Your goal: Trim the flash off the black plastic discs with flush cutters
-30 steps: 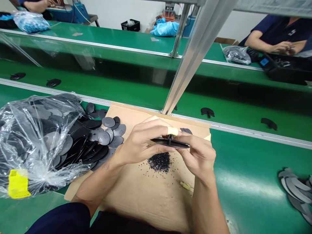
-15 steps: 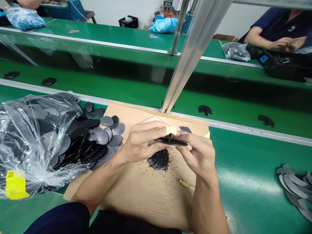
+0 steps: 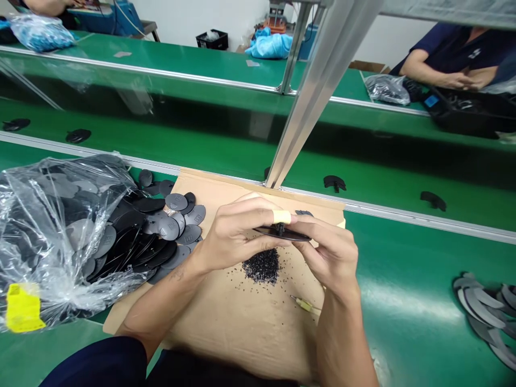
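Observation:
My left hand point(image 3: 236, 234) and my right hand point(image 3: 328, 252) both pinch a flat black plastic disc point(image 3: 282, 234), held edge-on over a brown cardboard sheet point(image 3: 250, 322). A yellowish finger cot covers one left fingertip above the disc. Directly below the disc lies a small heap of black plastic crumbs point(image 3: 263, 266). A thin yellow-handled tool point(image 3: 304, 305) rests on the cardboard near my right wrist. Many more black discs point(image 3: 169, 223) spill from a clear plastic bag point(image 3: 60, 231) at the left.
A slanted aluminium post point(image 3: 310, 91) rises behind the cardboard. Black parts point(image 3: 334, 183) ride on the green conveyor beyond. Grey curved parts point(image 3: 484, 309) lie at the right. Another person point(image 3: 451, 59) works at the far right bench. A yellow tag point(image 3: 22, 309) hangs on the bag.
Both hands keep the disc almost in place, with only slight finger shifts. The black parts on the conveyor have drifted left.

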{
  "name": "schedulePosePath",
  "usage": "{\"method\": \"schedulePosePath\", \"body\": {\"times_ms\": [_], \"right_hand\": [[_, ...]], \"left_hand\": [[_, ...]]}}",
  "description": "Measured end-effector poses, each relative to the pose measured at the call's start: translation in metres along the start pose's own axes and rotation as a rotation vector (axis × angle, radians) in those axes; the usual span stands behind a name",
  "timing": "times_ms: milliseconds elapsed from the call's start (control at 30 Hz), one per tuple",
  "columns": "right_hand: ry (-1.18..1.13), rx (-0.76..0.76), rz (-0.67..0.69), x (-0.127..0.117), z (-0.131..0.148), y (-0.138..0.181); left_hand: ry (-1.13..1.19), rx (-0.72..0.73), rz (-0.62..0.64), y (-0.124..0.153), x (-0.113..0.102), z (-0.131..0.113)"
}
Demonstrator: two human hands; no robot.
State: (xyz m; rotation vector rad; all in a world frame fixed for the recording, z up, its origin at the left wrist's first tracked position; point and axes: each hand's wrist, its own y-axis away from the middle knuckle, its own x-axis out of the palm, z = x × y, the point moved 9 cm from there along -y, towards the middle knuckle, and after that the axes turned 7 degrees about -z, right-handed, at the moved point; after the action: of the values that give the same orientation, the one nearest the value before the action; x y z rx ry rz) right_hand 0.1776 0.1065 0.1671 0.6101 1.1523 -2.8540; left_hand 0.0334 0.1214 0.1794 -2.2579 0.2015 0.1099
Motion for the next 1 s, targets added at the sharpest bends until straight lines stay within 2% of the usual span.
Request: {"method": "schedulePosePath", "body": {"times_ms": [267,500,567,633,700,800,833,900,1000], "right_hand": [[0.018,0.091,-0.006,0.001,-0.007,-0.001],[-0.028,0.148,-0.062,0.004,-0.005,-0.005],[0.001,0.188,-0.054,0.001,-0.004,-0.004],[0.094,0.292,-0.045,-0.011,-0.011,0.005],[0.222,0.407,0.074,-0.022,-0.021,0.029],[0.462,0.554,0.477,-0.027,-0.03,0.095],[0.544,0.595,0.572,-0.032,-0.031,0.119],[0.682,0.679,0.636,-0.043,-0.032,0.159],[0.816,0.772,0.545,-0.051,-0.032,0.192]], "left_hand": [[-0.196,0.122,-0.067,0.002,0.0,-0.009],[-0.127,-0.083,-0.03,0.001,0.001,0.004],[-0.144,-0.094,-0.044,0.001,-0.005,0.003],[-0.202,-0.062,-0.073,-0.001,-0.015,0.0],[-0.257,-0.019,-0.102,-0.003,-0.024,-0.003],[-0.289,0.002,-0.126,-0.005,-0.034,-0.005],[-0.29,0.006,-0.126,-0.006,-0.036,-0.006],[-0.295,0.018,-0.116,-0.006,-0.037,-0.008],[-0.304,0.053,-0.084,-0.007,-0.035,-0.012]]}}
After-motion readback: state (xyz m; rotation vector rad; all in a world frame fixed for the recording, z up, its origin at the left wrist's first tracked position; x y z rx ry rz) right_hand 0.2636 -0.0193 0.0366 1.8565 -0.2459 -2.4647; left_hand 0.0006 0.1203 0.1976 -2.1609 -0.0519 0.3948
